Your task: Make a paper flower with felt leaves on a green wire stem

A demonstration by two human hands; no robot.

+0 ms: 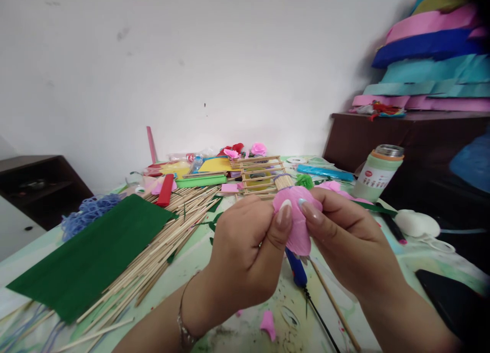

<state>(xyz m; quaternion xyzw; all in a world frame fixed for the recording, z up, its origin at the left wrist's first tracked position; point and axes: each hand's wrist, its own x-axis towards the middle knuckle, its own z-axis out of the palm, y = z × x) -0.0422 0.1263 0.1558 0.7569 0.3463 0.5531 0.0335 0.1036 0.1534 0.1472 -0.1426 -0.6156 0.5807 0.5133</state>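
A pink paper petal [299,230] is pinched between both hands above the middle of the table. My left hand [248,246] grips its left edge, the thumb lying on the paper and the other fingers curled. On the right edge, my right hand [348,235] has its thumb pressed on the paper, fingers behind. Below the petal lie a blue-handled tool [297,270] with a black cord and a thin wooden stick [335,307]. A small pink scrap [268,325] rests near the front.
Green paper [95,251] and many thin sticks [153,246] cover the left side. A stick frame [262,174] and pink paper flowers [258,149] stand at the back. On the right are a bottle [377,174], a white object [417,223] and a dark phone-like object [447,297].
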